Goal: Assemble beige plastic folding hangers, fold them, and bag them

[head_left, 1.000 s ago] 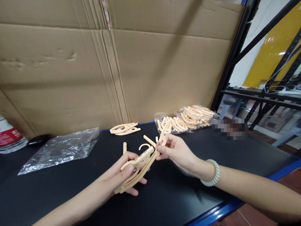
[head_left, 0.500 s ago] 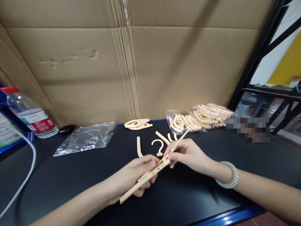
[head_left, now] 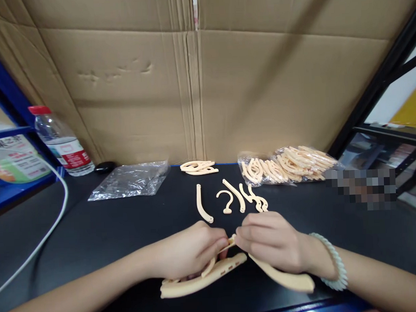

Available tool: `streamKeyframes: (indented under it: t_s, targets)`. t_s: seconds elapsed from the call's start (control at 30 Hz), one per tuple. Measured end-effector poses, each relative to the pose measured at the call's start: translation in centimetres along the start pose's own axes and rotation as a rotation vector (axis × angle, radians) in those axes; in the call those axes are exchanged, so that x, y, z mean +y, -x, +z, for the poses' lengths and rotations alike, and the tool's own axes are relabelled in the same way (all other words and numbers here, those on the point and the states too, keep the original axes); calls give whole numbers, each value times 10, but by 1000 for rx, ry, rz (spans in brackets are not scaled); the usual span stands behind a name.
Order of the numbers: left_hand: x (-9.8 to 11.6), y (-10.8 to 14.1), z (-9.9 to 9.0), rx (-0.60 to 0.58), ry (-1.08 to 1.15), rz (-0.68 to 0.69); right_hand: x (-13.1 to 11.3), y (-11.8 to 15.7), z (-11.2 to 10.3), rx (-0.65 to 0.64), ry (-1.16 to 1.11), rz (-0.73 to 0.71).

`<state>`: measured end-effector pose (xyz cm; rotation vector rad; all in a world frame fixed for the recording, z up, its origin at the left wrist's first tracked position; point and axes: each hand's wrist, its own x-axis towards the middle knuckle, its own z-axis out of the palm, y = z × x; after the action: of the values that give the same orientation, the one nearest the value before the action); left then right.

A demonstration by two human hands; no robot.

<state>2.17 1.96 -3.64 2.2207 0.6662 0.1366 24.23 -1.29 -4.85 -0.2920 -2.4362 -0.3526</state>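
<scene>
Near the table's front edge, my left hand (head_left: 194, 250) is closed around cream plastic pieces, among them a long slotted curved arm (head_left: 205, 280) that hangs below the fingers. My right hand (head_left: 274, 242) grips another curved cream arm (head_left: 285, 278), which sticks out beneath the palm to the right. Between the fingertips of both hands shows a small cream end piece (head_left: 232, 240); the fingers hide how the parts meet. Beyond the hands lie a curved arm (head_left: 203, 204), a hook (head_left: 227, 201), a second arm (head_left: 235, 196) and some small curved pieces (head_left: 259, 200).
At the back are a folded cream hanger (head_left: 199, 167) and clear bags of cream parts (head_left: 286, 164). An empty clear bag (head_left: 130, 179), a black object (head_left: 104, 167), a red-capped bottle (head_left: 66, 147) and a white cable (head_left: 64, 197) are at the left.
The view has shifted. My right hand has turned palm down, and its arm piece now points down to the right instead of up. The slotted arm at my left hand lies flatter.
</scene>
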Motion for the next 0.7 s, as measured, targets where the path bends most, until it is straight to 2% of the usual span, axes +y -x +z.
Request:
streamKeyframes:
  t_s: [0.07, 0.1, 0.13, 0.2, 0.27, 0.37, 0.47, 0.7]
  targets:
    - [-1, -1, -1, -16, 51, 6, 3, -3, -9, 31, 45, -89]
    - [-3, -2, -2, -8, 113, 10, 7, -3, -13, 81, 16, -45]
    - [-5, -3, -3, 12, 208, 6, 13, -1, -18, 143, -33, 68]
    - [-10, -6, -5, 43, 477, -28, 28, 6, -27, 225, -129, 412]
    - [-15, -9, -7, 70, 735, -49, 46, 16, -35, 143, -187, 729]
    - [-19, -12, -9, 147, 942, -32, 68, 33, -37, -116, -248, 980]
    - [-20, -14, -10, 217, 1057, -44, 78, 44, -28, -257, -279, 1091]
    - [-28, -16, -13, 319, 1234, -27, 82, 56, -8, -323, -275, 1095]
